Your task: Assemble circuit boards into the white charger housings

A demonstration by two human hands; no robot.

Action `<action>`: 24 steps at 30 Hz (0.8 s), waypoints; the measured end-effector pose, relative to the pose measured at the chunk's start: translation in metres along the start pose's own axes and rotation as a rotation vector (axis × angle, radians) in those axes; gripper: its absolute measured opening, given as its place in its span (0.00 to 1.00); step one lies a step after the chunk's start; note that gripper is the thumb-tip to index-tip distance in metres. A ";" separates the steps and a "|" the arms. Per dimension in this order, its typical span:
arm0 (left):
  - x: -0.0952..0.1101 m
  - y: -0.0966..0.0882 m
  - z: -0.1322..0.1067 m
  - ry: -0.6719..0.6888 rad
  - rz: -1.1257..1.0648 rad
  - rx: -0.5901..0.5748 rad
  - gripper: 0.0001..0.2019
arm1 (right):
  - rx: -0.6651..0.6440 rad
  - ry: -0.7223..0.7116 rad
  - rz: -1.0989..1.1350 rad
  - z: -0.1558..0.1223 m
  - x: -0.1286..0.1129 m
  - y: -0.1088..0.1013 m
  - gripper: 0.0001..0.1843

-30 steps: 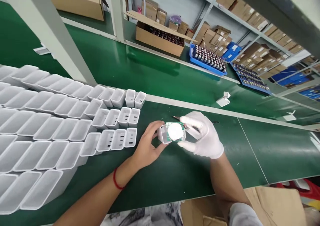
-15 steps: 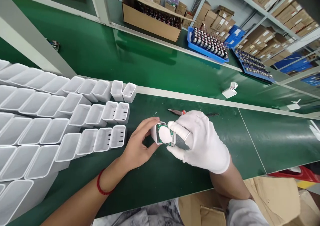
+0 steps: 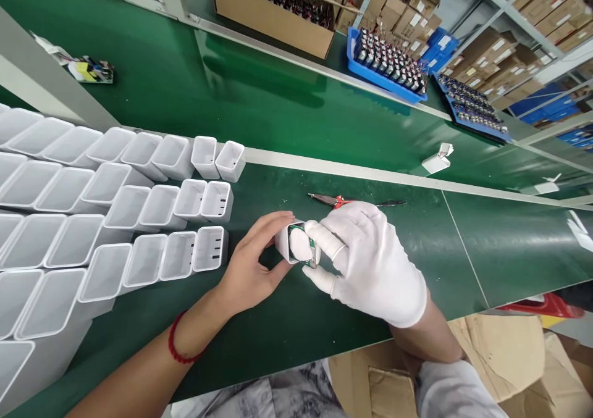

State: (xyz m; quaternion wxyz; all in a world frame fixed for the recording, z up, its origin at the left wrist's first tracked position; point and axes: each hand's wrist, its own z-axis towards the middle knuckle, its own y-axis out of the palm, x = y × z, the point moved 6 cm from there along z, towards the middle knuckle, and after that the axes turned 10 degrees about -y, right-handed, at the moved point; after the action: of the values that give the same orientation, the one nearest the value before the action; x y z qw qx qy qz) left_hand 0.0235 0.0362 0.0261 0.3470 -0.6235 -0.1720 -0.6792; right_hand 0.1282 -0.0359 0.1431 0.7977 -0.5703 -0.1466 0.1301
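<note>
My bare left hand (image 3: 252,263) grips a small white plastic housing (image 3: 283,243) lying on its side on the green mat. My right hand (image 3: 370,263), in a white glove, pinches a green circuit board with a white pad (image 3: 302,247) that sits partly inside the housing's open end. Both hands are closed, the thumbs underneath. Rows of empty white housings (image 3: 139,220) stand to the left, the nearest one just beside my left hand.
Red-handled cutters (image 3: 340,201) lie just behind my hands. A lone white housing (image 3: 437,160) rests on the green conveyor (image 3: 278,109). A brown box of parts (image 3: 273,16) and blue trays (image 3: 384,66) stand at the back. Cardboard (image 3: 500,356) lies below the table edge.
The circuit board has gone further into the white housing, pushed leftward by my gloved hand. The view has tilted down and the hands sit slightly lower and left.
</note>
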 end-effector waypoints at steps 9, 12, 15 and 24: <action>-0.001 0.000 0.000 -0.006 0.013 0.004 0.29 | -0.029 0.027 0.002 0.000 -0.001 0.005 0.10; -0.002 0.001 0.000 -0.014 0.013 0.000 0.29 | -0.030 0.026 0.005 0.000 -0.001 0.003 0.09; -0.002 0.000 0.000 -0.011 0.016 0.004 0.29 | -0.042 0.032 0.014 0.000 -0.001 0.002 0.09; -0.004 0.001 0.000 -0.020 -0.011 0.008 0.29 | -0.032 0.057 0.034 -0.001 0.001 0.004 0.07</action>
State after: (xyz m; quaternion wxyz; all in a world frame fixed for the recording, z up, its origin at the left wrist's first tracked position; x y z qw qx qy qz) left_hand 0.0235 0.0365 0.0224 0.3441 -0.6277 -0.1818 -0.6742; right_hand 0.1289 -0.0347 0.1388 0.7900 -0.5889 -0.1160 0.1248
